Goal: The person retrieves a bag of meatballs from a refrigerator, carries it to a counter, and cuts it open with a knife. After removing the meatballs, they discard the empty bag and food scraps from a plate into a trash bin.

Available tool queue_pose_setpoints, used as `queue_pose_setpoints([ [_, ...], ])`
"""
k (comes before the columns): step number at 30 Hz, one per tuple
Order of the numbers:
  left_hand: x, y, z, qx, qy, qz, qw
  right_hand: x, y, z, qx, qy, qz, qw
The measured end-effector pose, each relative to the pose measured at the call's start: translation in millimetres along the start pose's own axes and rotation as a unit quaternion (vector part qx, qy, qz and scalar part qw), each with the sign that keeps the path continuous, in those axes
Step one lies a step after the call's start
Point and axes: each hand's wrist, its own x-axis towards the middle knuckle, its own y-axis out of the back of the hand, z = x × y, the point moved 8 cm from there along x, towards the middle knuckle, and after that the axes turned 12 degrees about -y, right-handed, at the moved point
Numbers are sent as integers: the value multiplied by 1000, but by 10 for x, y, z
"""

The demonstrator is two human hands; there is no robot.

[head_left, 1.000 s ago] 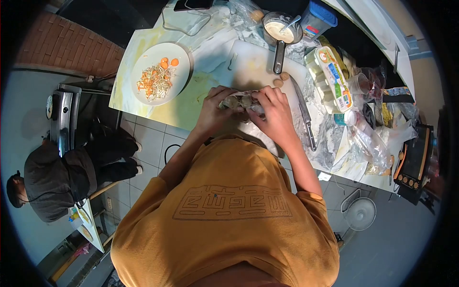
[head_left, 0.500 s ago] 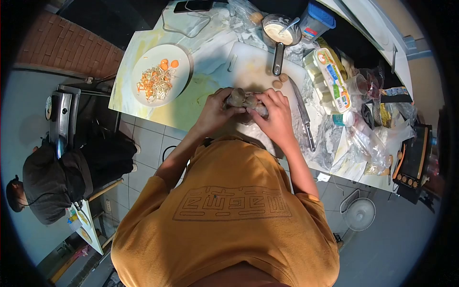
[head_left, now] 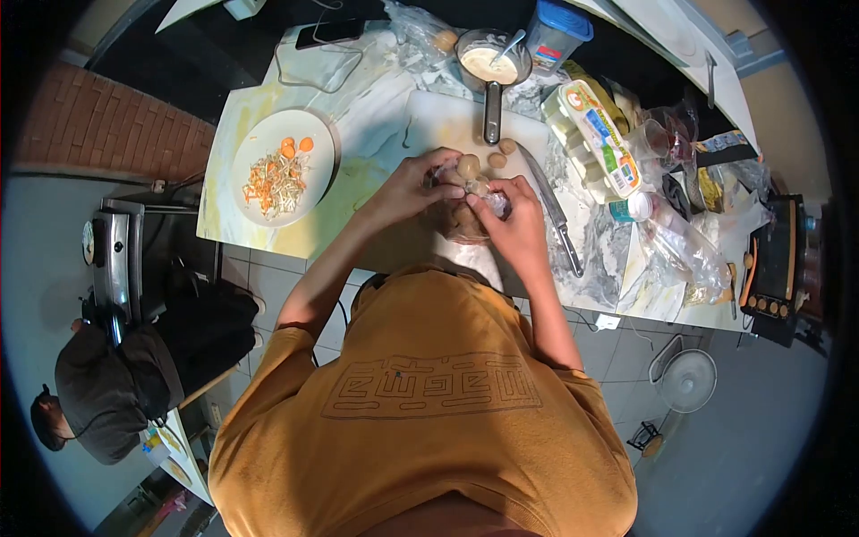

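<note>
Both hands grip a clear plastic bag [head_left: 463, 224] of round brown balls that look like meatballs, just over the table's near edge. My left hand [head_left: 419, 185] is closed on the bag's left side. Opposite it, my right hand [head_left: 521, 219] pinches the crumpled plastic on the right. One ball [head_left: 469, 166] shows at the bag's top, between the hands. Beyond them, two loose balls [head_left: 497, 160] lie on the white cutting board [head_left: 438, 115]. A knife [head_left: 557, 215] with a dark handle rests to the right of my right hand.
A white plate [head_left: 318, 170] of shredded vegetables stands at the left. At the back are a pan [head_left: 492, 112] of pale batter with a spoon and a blue-lidded container [head_left: 559, 36]. An egg carton [head_left: 595, 143] and plastic packaging [head_left: 684, 246] crowd the right. A seated person [head_left: 116, 389] is far left.
The view has shifted slightly. My hands have tilted the bag, so more of the balls inside now shows, and they sit a little farther apart. Both keep hold of it.
</note>
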Motion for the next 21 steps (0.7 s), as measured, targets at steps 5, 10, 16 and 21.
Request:
queue_pose_setpoints([
  [5,21,-82,-299,23,92,-102,990,291,-48,107,4,-27,-93,995],
  [10,-29,-68,-468,-18,85,-51,995,413,-295,342,11,-67,-170,983],
  [16,-24,-170,-611,-86,171,-32,981,456,-431,616,67,-180,-232,954],
  [21,111,-281,-955,-94,210,-104,968,666,-621,958,101,-215,-292,926],
])
